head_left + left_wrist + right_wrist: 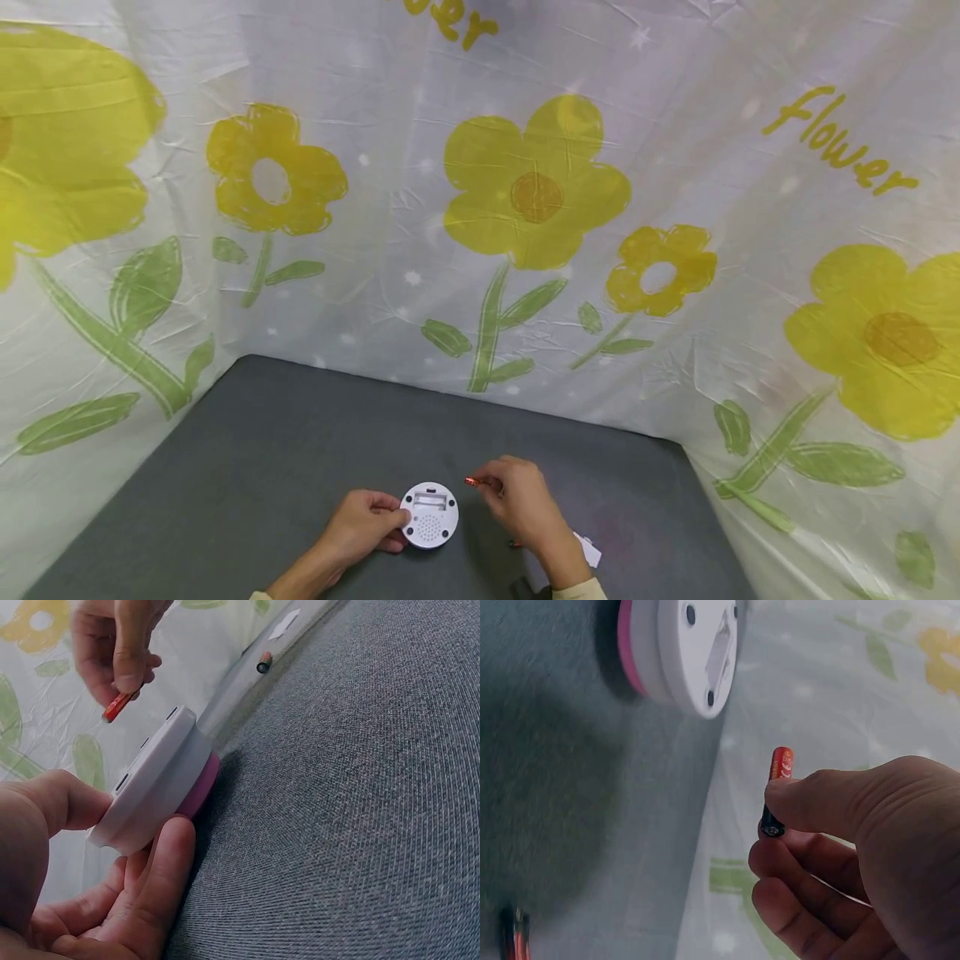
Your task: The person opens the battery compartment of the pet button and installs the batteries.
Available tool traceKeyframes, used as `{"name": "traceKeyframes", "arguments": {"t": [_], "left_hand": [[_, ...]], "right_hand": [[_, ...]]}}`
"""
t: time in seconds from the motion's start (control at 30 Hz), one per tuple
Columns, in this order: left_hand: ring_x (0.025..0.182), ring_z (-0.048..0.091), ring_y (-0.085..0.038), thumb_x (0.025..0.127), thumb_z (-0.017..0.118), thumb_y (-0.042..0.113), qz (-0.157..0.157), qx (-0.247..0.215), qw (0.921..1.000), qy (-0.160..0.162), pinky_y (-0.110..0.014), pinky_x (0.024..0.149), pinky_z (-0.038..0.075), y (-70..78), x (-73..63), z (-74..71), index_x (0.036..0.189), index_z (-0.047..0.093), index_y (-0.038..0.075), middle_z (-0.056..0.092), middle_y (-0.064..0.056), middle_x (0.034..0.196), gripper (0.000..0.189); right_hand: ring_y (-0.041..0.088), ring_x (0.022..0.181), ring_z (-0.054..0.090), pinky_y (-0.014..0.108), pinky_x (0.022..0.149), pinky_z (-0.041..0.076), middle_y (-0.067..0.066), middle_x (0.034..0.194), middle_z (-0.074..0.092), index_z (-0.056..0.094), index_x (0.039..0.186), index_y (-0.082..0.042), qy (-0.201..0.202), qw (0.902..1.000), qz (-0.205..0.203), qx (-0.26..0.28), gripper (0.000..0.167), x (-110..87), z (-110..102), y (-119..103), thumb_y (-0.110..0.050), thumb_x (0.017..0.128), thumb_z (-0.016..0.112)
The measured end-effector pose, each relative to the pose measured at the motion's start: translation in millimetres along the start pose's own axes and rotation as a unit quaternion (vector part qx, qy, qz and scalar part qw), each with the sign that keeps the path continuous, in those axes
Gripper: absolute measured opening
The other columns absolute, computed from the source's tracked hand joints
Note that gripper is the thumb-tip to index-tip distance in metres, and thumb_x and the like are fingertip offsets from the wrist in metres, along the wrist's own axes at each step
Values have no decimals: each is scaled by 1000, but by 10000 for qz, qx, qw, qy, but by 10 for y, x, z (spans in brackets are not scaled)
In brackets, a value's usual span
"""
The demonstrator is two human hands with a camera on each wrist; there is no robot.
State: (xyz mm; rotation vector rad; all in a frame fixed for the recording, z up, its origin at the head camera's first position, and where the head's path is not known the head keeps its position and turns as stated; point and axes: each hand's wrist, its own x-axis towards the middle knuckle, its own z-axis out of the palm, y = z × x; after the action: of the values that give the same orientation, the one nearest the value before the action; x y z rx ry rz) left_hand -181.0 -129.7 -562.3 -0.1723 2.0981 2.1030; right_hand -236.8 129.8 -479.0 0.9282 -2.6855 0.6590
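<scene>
A round white device lies with its speaker holes and uncovered battery compartment facing up; its far side is pink, as the left wrist view shows. My left hand pinches its left edge, thumb on the upper face and fingers beneath. To the right of the device and apart from it, my right hand holds a red and black battery between thumb and fingers. A second battery lies on the grey table, partly hidden behind the right hand in the head view.
A small white piece lies on the grey table beside my right wrist. White curtains printed with yellow flowers hang around the table's back and sides.
</scene>
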Motion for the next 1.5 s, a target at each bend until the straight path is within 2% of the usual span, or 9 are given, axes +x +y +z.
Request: {"name": "traceKeyframes", "arguments": {"t": [0.2,0.4,0.63,0.87,1.13,1.33,1.5], "left_hand": [[71,77,-19,95,76,6,-51,1,10000,-49,-34,66,69,-3,7,4,112,69,-15,77,-10,87,28],[70,76,-19,95,77,6,-77,26,10000,21,-34,65,69,-6,24,1,112,69,-15,77,-9,86,28],[71,77,-19,95,77,7,-81,32,9999,-50,-35,66,69,0,16,-8,112,69,-15,78,-9,87,28],[71,77,-19,95,76,7,-97,29,9999,-43,-34,65,69,-7,22,-13,112,68,-15,78,-9,87,28],[71,77,-19,95,76,6,22,-89,9999,-113,-34,65,69,-1,5,-25,112,67,-16,78,-10,88,29],[71,77,-19,94,76,7,-11,-45,9999,-92,-34,65,69,3,16,-23,111,68,-15,78,-10,87,28],[70,77,-19,94,76,5,-31,-58,9999,-121,-34,65,69,10,11,-22,110,67,-16,78,-10,87,28]], "right_hand": [[-1,73,60,16,64,52,-6,83,73,84,96,-13,-188,9996,-191,-13,14,54,71,-88,-1,89,85],[2,72,62,14,63,51,-4,82,72,84,91,-14,64,9981,-587,-174,15,76,187,-171,-1,84,89],[0,76,60,12,66,50,-4,86,73,83,91,-13,-241,9992,-321,-40,16,109,282,-273,1,83,83],[-1,76,59,12,66,49,-6,85,71,84,91,-16,-360,9989,-316,-7,18,126,351,-325,1,83,83],[-3,72,55,12,62,46,-7,82,68,84,92,-16,-442,9988,-228,-22,14,147,400,-376,-3,88,85],[-4,74,54,12,63,47,-8,86,68,84,97,-18,-598,9981,-117,133,9,154,424,-367,-9,94,84],[-4,77,60,13,66,52,-5,91,72,84,100,-14,-404,9989,-151,206,7,142,405,-282,-10,95,82]]}}
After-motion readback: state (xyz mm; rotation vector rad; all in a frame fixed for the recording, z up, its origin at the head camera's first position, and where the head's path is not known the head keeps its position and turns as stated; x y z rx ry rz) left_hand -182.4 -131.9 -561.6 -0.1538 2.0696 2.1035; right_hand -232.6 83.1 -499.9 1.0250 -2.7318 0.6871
